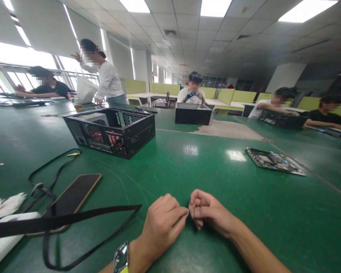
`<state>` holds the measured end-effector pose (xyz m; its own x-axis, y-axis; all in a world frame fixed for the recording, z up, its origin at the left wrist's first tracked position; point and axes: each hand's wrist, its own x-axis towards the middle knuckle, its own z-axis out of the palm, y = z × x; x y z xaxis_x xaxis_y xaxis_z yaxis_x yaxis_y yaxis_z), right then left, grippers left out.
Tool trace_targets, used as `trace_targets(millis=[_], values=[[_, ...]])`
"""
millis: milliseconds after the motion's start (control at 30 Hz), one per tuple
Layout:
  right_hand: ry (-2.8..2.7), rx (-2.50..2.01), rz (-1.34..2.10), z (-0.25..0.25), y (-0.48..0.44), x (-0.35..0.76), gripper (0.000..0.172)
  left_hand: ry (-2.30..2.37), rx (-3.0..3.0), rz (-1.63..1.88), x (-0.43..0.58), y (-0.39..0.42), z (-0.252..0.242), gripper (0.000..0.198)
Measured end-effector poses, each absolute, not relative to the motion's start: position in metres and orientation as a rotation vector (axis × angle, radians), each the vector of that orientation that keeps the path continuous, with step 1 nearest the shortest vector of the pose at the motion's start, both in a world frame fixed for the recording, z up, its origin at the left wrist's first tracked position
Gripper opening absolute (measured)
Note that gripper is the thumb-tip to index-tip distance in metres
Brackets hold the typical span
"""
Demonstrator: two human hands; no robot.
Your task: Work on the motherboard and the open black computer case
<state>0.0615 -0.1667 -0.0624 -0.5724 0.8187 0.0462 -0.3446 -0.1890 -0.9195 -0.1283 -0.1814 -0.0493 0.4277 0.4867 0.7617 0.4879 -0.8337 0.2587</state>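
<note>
My left hand (163, 218) is low over the green table (165, 170), its thumb and forefinger pinched together; anything between them is hidden or too small to name. A watch (121, 258) is on that wrist. Facing it, my right hand (207, 212) has its fingers curled inward, and I cannot make out anything in them. The two hands' fingertips almost meet. A looped black strap (96, 213) reaches in from the left and ends close to my left hand. Behind it lies a phone (76, 193) with a light edge.
An open black computer case (127, 138) stands at the back left. A circuit board (275, 161) lies at the right. White gloves (10, 204), a white object (5, 242) and a black cord (55, 174) lie at the left. Several people sit or stand around, one behind another case (193, 115).
</note>
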Motion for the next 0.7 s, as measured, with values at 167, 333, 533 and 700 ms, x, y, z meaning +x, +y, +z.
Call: trace_targets(millis=[167, 333, 533, 700], values=[[-1.256, -0.601, 1.861, -0.0624, -0.1675, 0.0601, 0.024, -0.865, -2.653, -1.425, -0.1282, -0.1816, -0.0488, 0.013], [-1.263, -0.605, 1.851, -0.0614, -0.1676, 0.0595, 0.023, -0.892, -2.670, -1.403, -0.1283, -0.1808, -0.0511, 0.013], [-1.287, -0.613, 1.844, -0.0600, -0.1690, 0.0588, 0.024, -0.915, -2.672, -1.391, -0.1278, -0.1820, -0.0511, 0.013], [-1.287, -0.614, 1.832, -0.0603, -0.1695, 0.0593, 0.024, -0.933, -2.673, -1.412, -0.1265, -0.1833, -0.0483, 0.013]])
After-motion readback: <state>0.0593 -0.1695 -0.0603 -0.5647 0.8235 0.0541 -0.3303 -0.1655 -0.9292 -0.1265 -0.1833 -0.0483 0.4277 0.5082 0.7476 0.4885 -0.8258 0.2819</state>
